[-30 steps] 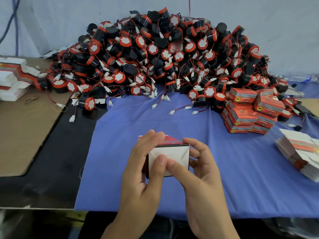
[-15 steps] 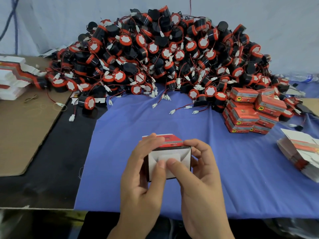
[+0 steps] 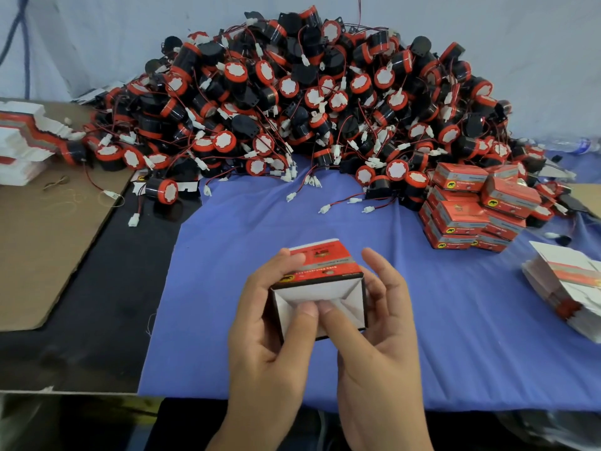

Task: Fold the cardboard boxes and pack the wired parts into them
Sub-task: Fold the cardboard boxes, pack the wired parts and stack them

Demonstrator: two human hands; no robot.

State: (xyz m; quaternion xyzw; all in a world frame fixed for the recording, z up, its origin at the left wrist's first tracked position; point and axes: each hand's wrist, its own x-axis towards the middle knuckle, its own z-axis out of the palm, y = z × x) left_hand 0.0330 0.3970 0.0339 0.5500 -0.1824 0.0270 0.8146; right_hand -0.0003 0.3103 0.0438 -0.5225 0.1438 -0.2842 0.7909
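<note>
A: How does the box look, and where is it?

B: The box [image 3: 325, 265] is held over the near part of the blue cloth [image 3: 227, 249] that covers the table [image 3: 107, 304], in the middle of the view. Its top face is red with a grey band and a small yellow mark. The end that faces the camera is open, and the white flaps there are folded inward but are not yet flat. The two thumbs cover the middle of this end, so the inside is hidden.

A: And the hands?

B: The left hand [image 3: 270, 346] grips the left side, with the fingers curled over the red top and the thumb pressing on the flaps. The right hand [image 3: 380, 349] holds the right side. Its thumb presses the flaps just beside the other thumb, and its fingers are bent along the right wall, the forefinger a little lifted.

A: What is around, from the left?

B: At the far left, the left stack of flat boxes [image 3: 19, 141] lies on a brown cardboard sheet [image 3: 39, 249]. Next, a single part [image 3: 162, 190] lies on the dark table surface. Behind the hands there is a big pile of wired parts [image 3: 309, 99], black with red rims and white plugs, and some of its wires reach onto the cloth. To the right of it, closed red boxes [image 3: 471, 209] are heaped. The right stack of flat boxes [image 3: 566, 288] lies at the far right.
</note>
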